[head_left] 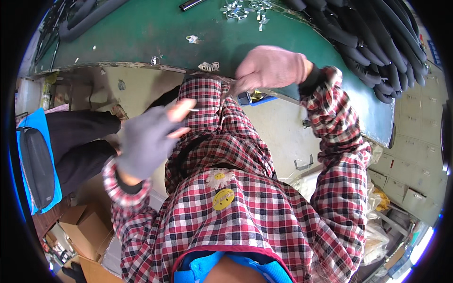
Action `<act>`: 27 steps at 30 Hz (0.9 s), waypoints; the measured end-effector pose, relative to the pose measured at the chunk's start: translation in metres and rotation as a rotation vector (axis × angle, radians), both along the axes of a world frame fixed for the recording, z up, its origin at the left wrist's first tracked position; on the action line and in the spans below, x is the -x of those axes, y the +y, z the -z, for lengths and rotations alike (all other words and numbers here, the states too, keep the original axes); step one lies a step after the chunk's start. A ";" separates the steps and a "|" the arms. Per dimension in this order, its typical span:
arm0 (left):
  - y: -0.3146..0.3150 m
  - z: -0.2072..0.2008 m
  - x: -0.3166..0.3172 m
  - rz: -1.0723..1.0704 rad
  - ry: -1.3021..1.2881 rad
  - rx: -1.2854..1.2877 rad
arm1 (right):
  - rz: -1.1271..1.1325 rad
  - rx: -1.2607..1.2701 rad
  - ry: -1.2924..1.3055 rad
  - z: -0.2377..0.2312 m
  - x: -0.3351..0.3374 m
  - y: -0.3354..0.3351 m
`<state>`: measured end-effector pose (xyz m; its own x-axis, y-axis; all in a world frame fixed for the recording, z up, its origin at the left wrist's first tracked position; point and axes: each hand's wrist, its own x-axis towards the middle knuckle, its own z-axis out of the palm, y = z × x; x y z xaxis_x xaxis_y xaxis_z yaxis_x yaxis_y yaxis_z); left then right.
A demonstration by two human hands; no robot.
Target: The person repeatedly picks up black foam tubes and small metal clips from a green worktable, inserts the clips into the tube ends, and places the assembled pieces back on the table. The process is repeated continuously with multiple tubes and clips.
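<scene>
My left hand (146,141): grey glove, fingers (181,109) pinching a thin pin (193,110). My right hand (271,68): pink glove, fingers closed on something I cannot make out at the green table (141,33) edge.

Grey glove (144,141), pink glove (271,66), red plaid shirt (245,207), green table (155,30), black tubes (377,42)

Looks like a small workshop or an assembly room in a factory. Shown by a long workbench with a worn green top (141,33), small shiny metal clips (245,9) scattered over it, and a big heap of black foam tubes (377,42) piled at its right end, with more tubes at the far left. Seen also around the bench: a bare concrete floor (278,127), brown cardboard boxes (82,226) at lower left, and full plastic bags (377,231) by the right wall.
</scene>
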<state>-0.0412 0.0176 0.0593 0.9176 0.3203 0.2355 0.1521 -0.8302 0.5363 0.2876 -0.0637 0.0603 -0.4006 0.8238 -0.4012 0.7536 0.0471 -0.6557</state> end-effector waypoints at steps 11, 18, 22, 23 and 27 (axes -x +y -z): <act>0.067 -0.055 0.239 -0.565 -0.535 0.775 | 0.734 -0.870 -0.188 0.035 0.026 -0.059; 0.089 -0.008 0.298 -0.009 -0.823 1.520 | 0.401 0.079 1.452 0.121 0.145 -0.046; 0.083 0.100 0.243 -1.199 -0.144 0.580 | 0.180 0.099 1.912 0.122 0.177 -0.042; 0.071 0.116 0.207 -1.138 0.007 0.267 | 0.258 0.093 1.739 0.108 0.170 -0.043; 0.001 0.069 0.042 -0.504 -0.462 1.069 | 0.557 0.128 1.513 0.097 0.169 -0.040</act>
